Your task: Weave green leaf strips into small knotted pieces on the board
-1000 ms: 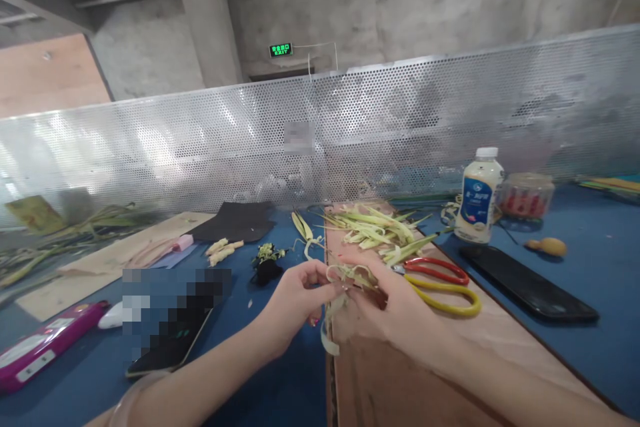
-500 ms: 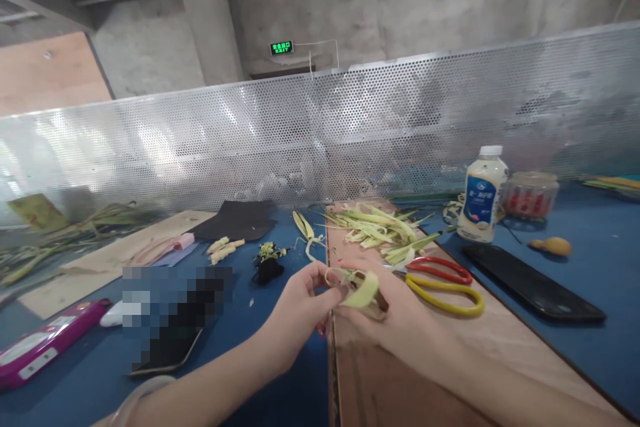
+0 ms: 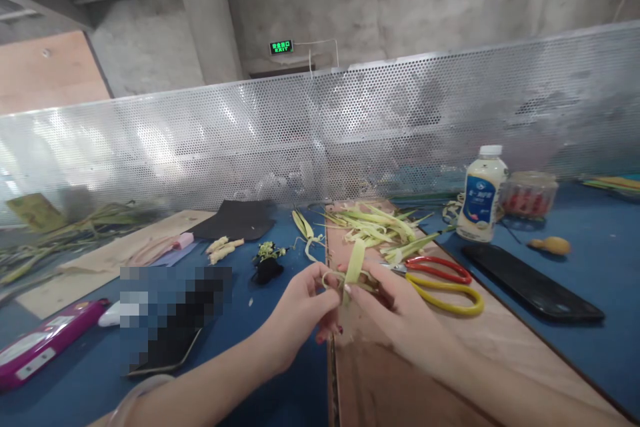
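Between my two hands is a small piece made of pale green leaf strips (image 3: 355, 261), one flat strip of it standing upright. My left hand (image 3: 306, 303) pinches a thin looped end of the piece between thumb and forefinger. From the other side my right hand (image 3: 397, 300) is closed on the flat strip, its thumb in front. Fingers cover much of the piece. Just beyond the hands lies a heap of loose pale green strips (image 3: 373, 227) on the wooden board (image 3: 480, 360). Scissors with red and yellow handles (image 3: 445, 303) lie beside my right hand.
On the right are a white bottle with a blue label (image 3: 481, 197), a clear jar (image 3: 531, 195), a black phone (image 3: 533, 282) and a small gourd (image 3: 550, 245). A purple device (image 3: 53, 340) and black sheet (image 3: 234, 219) lie left. A perforated metal panel (image 3: 240, 140) stands behind.
The flat strip, bent over toward the right hand before, now stands upright. My right thumb has moved in to press on it, while my left hand stays nearly in place.
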Tool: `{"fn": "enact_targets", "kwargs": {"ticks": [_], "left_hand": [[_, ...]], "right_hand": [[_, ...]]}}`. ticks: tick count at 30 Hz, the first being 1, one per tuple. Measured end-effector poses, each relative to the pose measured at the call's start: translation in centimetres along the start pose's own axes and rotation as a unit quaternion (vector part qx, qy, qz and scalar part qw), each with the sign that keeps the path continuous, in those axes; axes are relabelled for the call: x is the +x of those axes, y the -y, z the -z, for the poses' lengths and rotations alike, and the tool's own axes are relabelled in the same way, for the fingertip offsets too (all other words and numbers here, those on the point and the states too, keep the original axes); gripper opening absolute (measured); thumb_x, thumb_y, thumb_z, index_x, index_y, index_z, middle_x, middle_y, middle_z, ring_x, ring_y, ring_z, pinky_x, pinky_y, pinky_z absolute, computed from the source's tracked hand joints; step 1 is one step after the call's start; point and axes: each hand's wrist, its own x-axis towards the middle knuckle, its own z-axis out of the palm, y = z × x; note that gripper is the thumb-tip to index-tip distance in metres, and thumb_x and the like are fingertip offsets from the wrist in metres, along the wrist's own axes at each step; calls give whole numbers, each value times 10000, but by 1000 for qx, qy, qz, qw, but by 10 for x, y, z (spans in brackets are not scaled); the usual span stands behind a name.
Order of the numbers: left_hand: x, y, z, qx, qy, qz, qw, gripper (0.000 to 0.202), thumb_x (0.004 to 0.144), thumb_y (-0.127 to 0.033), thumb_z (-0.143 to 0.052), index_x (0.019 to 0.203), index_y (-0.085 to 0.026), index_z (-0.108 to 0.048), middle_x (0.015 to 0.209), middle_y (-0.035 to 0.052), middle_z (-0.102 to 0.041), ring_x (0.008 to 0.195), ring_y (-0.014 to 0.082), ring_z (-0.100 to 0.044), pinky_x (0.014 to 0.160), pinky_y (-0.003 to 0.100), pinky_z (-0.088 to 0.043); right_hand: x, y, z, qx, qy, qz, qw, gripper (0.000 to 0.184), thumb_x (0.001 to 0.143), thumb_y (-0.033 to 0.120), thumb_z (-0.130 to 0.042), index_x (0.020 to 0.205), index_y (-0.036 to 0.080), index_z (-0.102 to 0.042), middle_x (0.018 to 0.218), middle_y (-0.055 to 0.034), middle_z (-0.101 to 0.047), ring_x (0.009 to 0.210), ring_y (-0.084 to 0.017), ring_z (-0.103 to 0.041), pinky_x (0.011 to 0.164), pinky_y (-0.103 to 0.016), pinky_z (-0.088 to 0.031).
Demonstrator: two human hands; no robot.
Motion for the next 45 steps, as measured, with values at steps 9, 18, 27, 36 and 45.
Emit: {"fn": "enact_targets", "kwargs": {"ticks": [9, 18, 27, 36, 45], "left_hand": [[-2, -4, 0, -23, 17, 9, 1000, 143, 647, -93, -405, 750, -187, -436, 426, -98, -337, 365, 40, -251, 364, 158, -213], [1, 0, 4, -108, 35, 48, 992, 77, 641, -134, -460, 706, -161, -492, 554, -44, -412, 453, 57, -406, 366, 157, -208], [0, -3, 2, -167, 49, 60, 983, 34, 747, -199, -474, 743, -168, -459, 709, -9, -535, 426, 28, -417, 330, 130, -180], [-4, -7, -3, -84, 31, -11, 996, 281, 783, -358, -529, 1022, -228, -457, 656, -46, -492, 380, 16, -354, 314, 121, -215], [-3, -4, -2, -19, 8, -33, 999, 180, 759, -293, -572, 880, -178, -506, 619, -61, -464, 387, 7, -311, 349, 142, -249]], "right_hand": [[1, 7, 3, 81, -26, -12, 996, 181, 845, 274, -438, 900, 220, -601, 807, 9, -618, 774, -160, -555, 702, -251, -436], [2, 7, 3, 114, -61, -44, 991, 152, 834, 282, -464, 758, 207, -573, 735, 28, -596, 716, -132, -534, 647, -203, -415], [1, 2, 0, 122, -84, -57, 987, 156, 848, 328, -462, 765, 221, -540, 710, 52, -573, 657, -106, -538, 579, -176, -409], [-2, 1, 1, 57, -89, -15, 994, 111, 857, 291, -445, 897, 258, -543, 822, 32, -601, 821, -131, -556, 677, -176, -436], [-4, 7, -1, 83, -33, -6, 996, 152, 874, 293, -402, 966, 244, -512, 863, 10, -598, 767, -121, -549, 690, -178, -447]]}}
